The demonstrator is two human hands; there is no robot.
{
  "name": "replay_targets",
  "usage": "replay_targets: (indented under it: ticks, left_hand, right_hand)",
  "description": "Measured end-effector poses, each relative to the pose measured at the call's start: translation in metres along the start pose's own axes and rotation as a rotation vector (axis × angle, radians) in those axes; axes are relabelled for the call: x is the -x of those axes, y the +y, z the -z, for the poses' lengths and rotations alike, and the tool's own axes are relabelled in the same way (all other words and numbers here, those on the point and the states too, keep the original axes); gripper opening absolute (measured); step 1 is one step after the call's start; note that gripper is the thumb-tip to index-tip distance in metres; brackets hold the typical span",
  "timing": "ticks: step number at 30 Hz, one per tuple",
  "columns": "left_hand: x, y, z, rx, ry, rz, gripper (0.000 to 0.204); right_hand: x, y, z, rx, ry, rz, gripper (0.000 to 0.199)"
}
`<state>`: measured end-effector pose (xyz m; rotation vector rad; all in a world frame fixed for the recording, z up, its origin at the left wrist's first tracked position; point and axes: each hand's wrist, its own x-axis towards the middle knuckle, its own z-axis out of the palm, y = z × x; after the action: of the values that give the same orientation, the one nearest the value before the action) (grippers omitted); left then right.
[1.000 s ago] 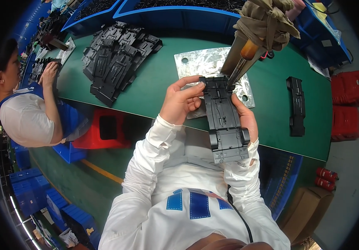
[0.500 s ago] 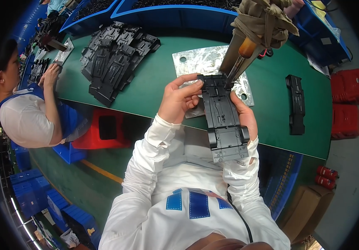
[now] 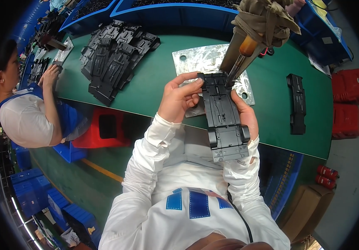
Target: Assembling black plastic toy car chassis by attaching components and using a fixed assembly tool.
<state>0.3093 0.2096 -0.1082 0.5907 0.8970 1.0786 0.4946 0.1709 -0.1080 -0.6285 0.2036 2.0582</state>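
My left hand (image 3: 179, 96) pinches the far left corner of a long black plastic toy-car chassis (image 3: 223, 110) between thumb and fingers. Along its right edge, my right hand (image 3: 245, 116) is closed round the same piece. The chassis is tilted, its near end over my lap and its far end above the metal plate (image 3: 200, 58). A thin metal rod with an orange handle (image 3: 248, 46), like a soldering iron, points down at the far right corner. Whether its tip touches the plastic I cannot tell. Part of my right fingers is hidden beneath the chassis.
A cloth-wrapped stand (image 3: 267, 23) rises behind the plate. Several black chassis (image 3: 117, 58) are piled at left on the green table (image 3: 158, 89); a single chassis (image 3: 297, 104) lies at right. Blue bins (image 3: 175, 14) line the back. A co-worker (image 3: 29, 112) sits at left; red stools (image 3: 348, 85) stand at right.
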Motion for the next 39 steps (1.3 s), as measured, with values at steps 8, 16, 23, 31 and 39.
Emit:
replay_targets:
  ticks: [8, 16, 23, 31, 39]
  left_hand:
    - [-0.0008, -0.0007, 0.0012, 0.004, 0.0, 0.003, 0.046]
    - [-0.0002, 0.0005, -0.0001, 0.005, 0.002, 0.007, 0.047]
    - [-0.0001, -0.0001, 0.0011, 0.012, 0.002, 0.004, 0.047]
    - [-0.0008, -0.0001, 0.0015, 0.019, -0.002, 0.007, 0.047]
    - [-0.0014, -0.0007, 0.0022, 0.019, -0.003, 0.008, 0.047]
  right_hand:
    - [-0.0006, -0.0012, 0.0002, 0.008, 0.019, -0.021, 0.043]
    - [-0.0011, -0.0023, 0.0012, -0.001, 0.009, -0.028, 0.045]
    - [0.0005, -0.0012, -0.0026, -0.017, -0.008, -0.036, 0.044]
    - [0.0009, -0.0008, -0.0031, -0.024, -0.004, -0.047, 0.044]
    - [0.0004, -0.0035, -0.0008, 0.007, -0.008, -0.055, 0.044]
